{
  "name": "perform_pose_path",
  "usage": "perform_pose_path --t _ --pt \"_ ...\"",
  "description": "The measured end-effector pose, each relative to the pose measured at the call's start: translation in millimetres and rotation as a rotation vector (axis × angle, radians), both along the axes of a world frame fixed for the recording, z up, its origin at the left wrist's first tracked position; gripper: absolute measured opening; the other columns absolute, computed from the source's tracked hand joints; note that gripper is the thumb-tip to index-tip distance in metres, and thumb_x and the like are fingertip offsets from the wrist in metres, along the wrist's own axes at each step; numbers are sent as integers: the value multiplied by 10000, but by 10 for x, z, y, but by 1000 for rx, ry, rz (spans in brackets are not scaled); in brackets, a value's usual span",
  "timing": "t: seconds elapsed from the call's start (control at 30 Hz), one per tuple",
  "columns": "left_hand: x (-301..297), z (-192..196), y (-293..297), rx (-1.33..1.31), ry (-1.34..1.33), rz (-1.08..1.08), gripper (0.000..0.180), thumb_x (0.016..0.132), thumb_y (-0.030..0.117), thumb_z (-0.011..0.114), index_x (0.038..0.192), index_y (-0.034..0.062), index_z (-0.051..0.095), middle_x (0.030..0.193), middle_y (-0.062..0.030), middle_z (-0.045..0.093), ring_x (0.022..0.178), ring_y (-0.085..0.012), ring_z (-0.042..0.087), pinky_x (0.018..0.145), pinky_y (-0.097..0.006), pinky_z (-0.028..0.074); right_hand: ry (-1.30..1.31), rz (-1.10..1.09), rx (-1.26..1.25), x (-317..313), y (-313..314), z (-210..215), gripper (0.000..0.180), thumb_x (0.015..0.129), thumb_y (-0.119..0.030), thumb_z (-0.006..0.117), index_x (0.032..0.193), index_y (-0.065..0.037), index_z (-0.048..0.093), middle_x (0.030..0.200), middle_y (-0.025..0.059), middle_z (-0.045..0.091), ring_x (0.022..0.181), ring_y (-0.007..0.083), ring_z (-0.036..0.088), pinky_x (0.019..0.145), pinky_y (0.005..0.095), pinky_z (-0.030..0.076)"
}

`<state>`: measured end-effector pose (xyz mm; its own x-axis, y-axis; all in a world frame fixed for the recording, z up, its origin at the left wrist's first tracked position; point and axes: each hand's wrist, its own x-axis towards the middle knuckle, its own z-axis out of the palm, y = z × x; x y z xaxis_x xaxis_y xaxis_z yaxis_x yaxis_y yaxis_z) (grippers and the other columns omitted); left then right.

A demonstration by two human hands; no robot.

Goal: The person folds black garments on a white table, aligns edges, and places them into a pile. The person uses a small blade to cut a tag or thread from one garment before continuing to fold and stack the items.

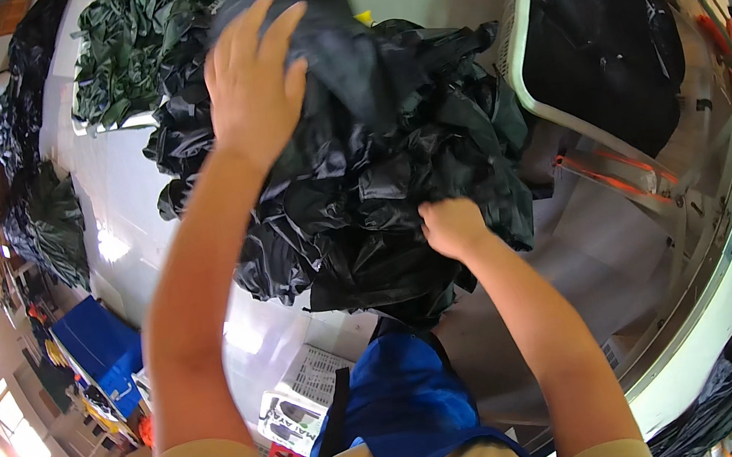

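A heap of shiny black fabric pieces lies on the table in front of me. My left hand is over the far left part of the heap, its fingers stretched and spread. Against it is a dark fabric piece, smeared by motion; whether the palm touches it I cannot tell. Low on the heap's right side, my right hand is closed on the black fabric at its near edge. The tips of its fingers are hidden in the folds.
Dark green fabric fills a white container at the far left. At the right stands a white plastic basket holding black fabric. Printed papers lie by my blue apron. A blue box stands farther left.
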<state>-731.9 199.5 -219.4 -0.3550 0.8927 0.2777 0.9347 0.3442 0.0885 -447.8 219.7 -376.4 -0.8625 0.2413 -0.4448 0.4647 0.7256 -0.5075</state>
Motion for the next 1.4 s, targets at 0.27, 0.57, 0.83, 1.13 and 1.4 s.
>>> perform_pose_path --t 0.27,0.57,0.83,1.13,1.4 --pt "888 -1490 -1683 -6 -1490 1308 1016 690 425 822 1418 32 233 1231 -175 500 942 -280 569 765 -431 504 161 -14 -177 188 -978 779 55 753 -140 584 751 -108 539 582 125 607 555 298 626 577 415 492" --pt "614 -1288 -1158 -59 -1451 210 481 846 221 677 1290 103 534 1129 -90 589 1069 -221 556 951 -321 417 -33 -537 -559 522 -723 1164 187 810 -167 667 834 -9 571 701 196 626 673 378 629 595 442 467" --pt "1023 -1616 -1514 -134 -1612 1444 1040 677 470 811 1377 -43 238 1403 -275 369 1295 -397 387 1025 -594 296 -103 -534 -728 526 -936 1119 259 824 -175 662 1040 -41 615 752 218 639 719 379 652 631 412 503" --pt "1050 -1014 -1958 -439 -1359 1155 611 689 78 682 1230 -37 422 1054 -227 584 1020 -319 582 860 -419 478 71 -195 -757 342 -988 1976 207 833 -183 645 840 -31 504 641 222 567 647 418 586 573 478 457" --pt "1544 1092 -2208 261 -2000 1143 534 766 -75 566 1284 1 462 1172 -159 582 1045 -276 584 918 -389 486 357 206 -701 678 -496 3746 165 786 -146 660 760 -56 524 576 116 519 589 316 570 555 400 466"
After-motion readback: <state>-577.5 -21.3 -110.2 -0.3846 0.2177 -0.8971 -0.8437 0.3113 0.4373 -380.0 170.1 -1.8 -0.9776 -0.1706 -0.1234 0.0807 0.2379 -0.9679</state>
